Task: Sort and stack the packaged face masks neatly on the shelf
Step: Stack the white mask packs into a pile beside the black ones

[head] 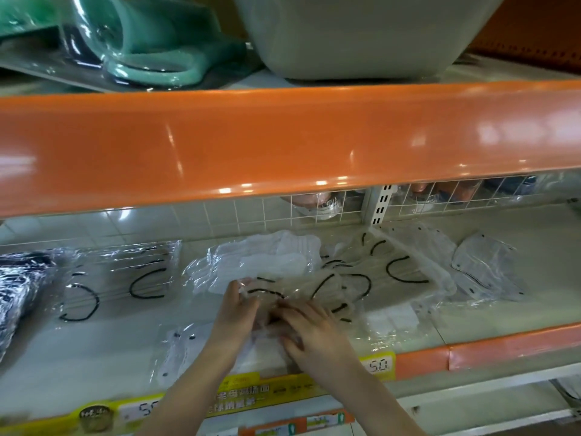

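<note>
Clear plastic packets of face masks lie scattered on the cream shelf. My left hand grips the near edge of a packet of beige masks with black ear loops in the middle. My right hand lies over the same packet's near edge, fingers curled on the plastic. Behind it sits a packet of white masks. A stack of beige masks with black loops lies to the left. Pale grey mask packets lie at the right. A clear packet lies at the front, left of my hands.
A dark wrapped packet sits at the far left. The orange edge of the upper shelf hangs low over the work area. A wire grid back panel closes the rear. Yellow price strips line the front edge.
</note>
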Motion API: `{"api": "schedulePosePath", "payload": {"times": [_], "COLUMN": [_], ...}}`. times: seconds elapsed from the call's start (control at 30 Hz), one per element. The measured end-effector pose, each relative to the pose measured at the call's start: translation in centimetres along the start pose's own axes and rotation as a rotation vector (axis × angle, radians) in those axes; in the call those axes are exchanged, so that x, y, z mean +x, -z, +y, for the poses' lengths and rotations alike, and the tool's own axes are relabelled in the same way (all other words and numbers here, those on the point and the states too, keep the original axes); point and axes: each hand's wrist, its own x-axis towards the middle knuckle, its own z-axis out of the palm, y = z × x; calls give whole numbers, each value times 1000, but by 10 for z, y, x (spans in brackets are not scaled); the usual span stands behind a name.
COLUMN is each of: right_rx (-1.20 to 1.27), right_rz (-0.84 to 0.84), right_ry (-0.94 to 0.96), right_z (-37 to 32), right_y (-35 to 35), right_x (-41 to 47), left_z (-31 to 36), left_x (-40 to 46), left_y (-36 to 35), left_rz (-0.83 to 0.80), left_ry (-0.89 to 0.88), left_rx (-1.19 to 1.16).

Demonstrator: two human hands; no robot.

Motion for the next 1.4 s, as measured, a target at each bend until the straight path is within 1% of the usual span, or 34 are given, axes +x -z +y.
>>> {"api": "schedulePosePath", "payload": {"times": [0.07, 0.23, 0.37, 0.43, 0.53, 0.6, 0.7, 0.77, 0.87, 0.93, 1.03, 1.07, 1.17, 1.2, 1.27, 1.33, 1.4], "right_rx": [-9, -40, -141, -165, -207, -212, -182, -175, -183, -177, -165, -154, -139, -137, -140, -137, -129], "right_rz": [-23, -18, -32, -53, -37, 15, 98, 142, 187, 205, 193, 189, 190, 186, 184, 183, 193], "right_ry": [33, 56, 4, -44, -74, -81, -109, -116, -116, -111, -99, -95, -71, -58, -34, -17, -5], "right_z": [-10, -29, -28, -26, -25, -23, -25, -29, -37, -45, -56, -60, -73, -78, -89, -101, -112], "right_y": [-6, -15, -24, -28, -31, -34, -33, -32, -31, -32, -38, -40, -48, -50, -54, -59, -64], "right_x": [5, 25, 35, 36, 36, 37, 41, 45, 51, 55, 61, 62, 69, 72, 79, 87, 96], "left_z": [-5, -7, -10, -12, -16, -18, -20, -23, -22, -23, -24, -24, -24, -24, -26, -33, -36], "left_x": [6, 22, 29, 30, 34, 35, 32, 34, 34, 34, 40, 43, 48, 49, 48, 47, 47], "left_y": [19, 51, 72, 79, 86, 89, 91, 93, 96, 102, 121, 129, 151, 158, 169, 179, 189], "left_rz": [49, 116, 88, 63, 81, 131, 165, 201, 247, 320, 374, 357, 228, 181, 96, 120, 208], "left_ry": [15, 20, -2, -43, -174, -284, -560, -697, -900, -1037, -1110, -1125, -1206, -1221, -1176, -1130, -1089], "left_rx": [60, 296, 446, 527, 730, 857, 993, 1063, 1057, 1035, 1012, 996, 986, 1002, 1058, 1096, 1090]}}
